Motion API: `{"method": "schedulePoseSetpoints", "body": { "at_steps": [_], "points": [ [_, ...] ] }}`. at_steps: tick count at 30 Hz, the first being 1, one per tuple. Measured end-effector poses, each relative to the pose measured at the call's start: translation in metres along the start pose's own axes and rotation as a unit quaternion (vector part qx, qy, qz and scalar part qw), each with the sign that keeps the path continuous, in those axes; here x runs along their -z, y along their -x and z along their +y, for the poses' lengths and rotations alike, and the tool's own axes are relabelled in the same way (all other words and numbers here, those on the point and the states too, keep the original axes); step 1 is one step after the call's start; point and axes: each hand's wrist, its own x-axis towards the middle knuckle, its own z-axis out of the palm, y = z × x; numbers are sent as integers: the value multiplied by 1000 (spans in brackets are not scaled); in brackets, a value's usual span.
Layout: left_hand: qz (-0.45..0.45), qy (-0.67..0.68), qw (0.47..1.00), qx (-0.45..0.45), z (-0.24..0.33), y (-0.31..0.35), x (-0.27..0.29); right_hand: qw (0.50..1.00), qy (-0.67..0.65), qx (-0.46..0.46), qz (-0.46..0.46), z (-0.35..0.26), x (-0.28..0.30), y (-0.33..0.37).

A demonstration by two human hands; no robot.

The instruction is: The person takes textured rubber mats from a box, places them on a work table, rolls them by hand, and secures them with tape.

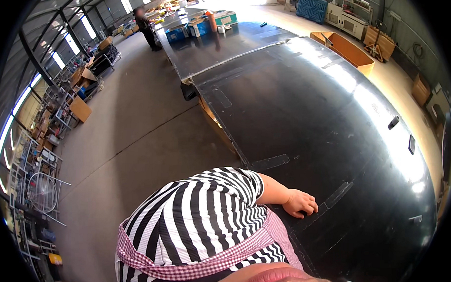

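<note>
My left hand (301,203) rests on the black tabletop (305,124), near its close edge. Its fingers are bent and slightly apart, with nothing visible in them; the underside of the palm is hidden. Strips of dark tape lie on the surface, one tape strip (339,194) just beyond my fingertips and another tape strip (269,162) to the left. My right hand does not show.
Toward the far right edge sit a short dark cylinder (394,122), a dark block (411,144) and a small shiny piece (415,218). Blue boxes (199,27) and an orange cylinder (211,22) stand farther along. A large carton (345,50) is beyond. Another person (146,30) stands far left.
</note>
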Motion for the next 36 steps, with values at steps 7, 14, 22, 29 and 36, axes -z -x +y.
{"method": "schedulePoseSetpoints", "body": {
  "at_steps": [7, 14, 22, 29, 36],
  "points": [
    [-17, 15, 1000, -12, 14, -11, 13, 997, -12, 59, -50, -18, 26, 2],
    [-11, -20, 1000, -10, 9, -14, 10, 997, -52, -50, -36, -27, 16, 14],
    [-24, -39, 999, 15, 15, -8, 15, 999, -37, 2, -35, -38, 22, 29],
    [-18, -6, 1000, 6, 18, -2, 18, 995, -43, 93, 5, -9, 16, 11],
    [-18, -1, 1000, 0, 12, 1, 9, 948, 27, 282, 143, 36, -12, -14]
  ]
}}
